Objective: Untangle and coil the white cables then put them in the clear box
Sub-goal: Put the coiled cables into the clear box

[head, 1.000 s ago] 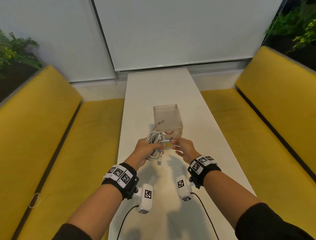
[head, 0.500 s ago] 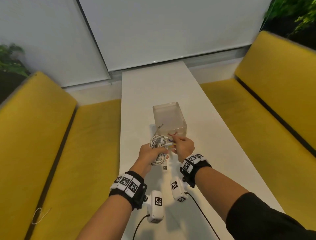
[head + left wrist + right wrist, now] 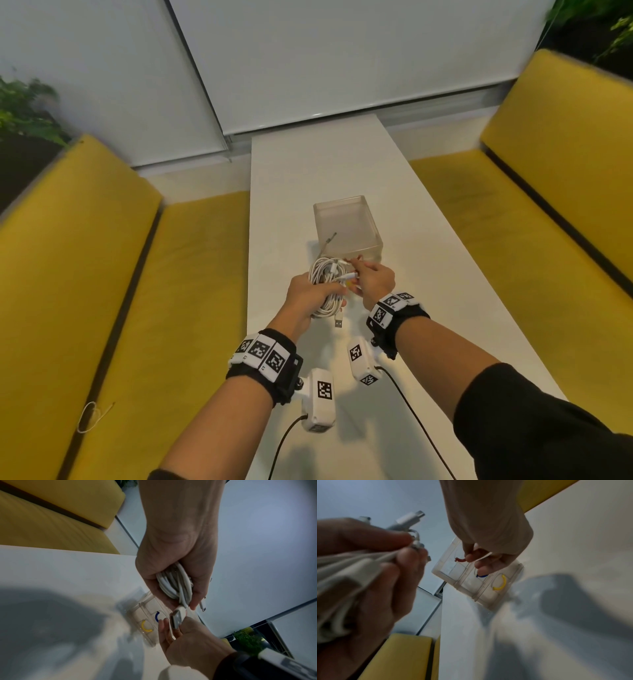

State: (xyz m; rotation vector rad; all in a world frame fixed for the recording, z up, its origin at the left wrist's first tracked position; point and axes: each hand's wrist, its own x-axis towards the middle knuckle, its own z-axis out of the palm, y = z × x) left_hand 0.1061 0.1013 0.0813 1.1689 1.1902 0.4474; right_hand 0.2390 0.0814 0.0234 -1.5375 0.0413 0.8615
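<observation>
Room: a narrow white worktop (image 3: 342, 178) runs away between two yellow benches (image 3: 85, 274), with pale roller blinds (image 3: 342, 51) at the far end.
Left hand (image 3: 308, 294): lifted above the worktop, fingers curled tight round a coiled bundle of white cables (image 3: 327, 274).
Right hand (image 3: 375, 282): just right of the bundle, thumb and fingertips pinching a thin white piece beside the loose plugs; whether that piece is one of the cables cannot be told.
Cable ends: a USB plug (image 3: 338, 323) hangs below the left hand; a smaller white plug (image 3: 349, 275) sticks out toward the right hand.
Clear box (image 3: 346, 228): stands on the worktop just beyond both hands, open at the top.
Box front: red (image 3: 460, 560), blue (image 3: 157, 616) and yellow (image 3: 145, 627) curved marks show on its near clear face.
Near edge: both wrists wear black bands (image 3: 263, 373) with square black-and-white markers.
</observation>
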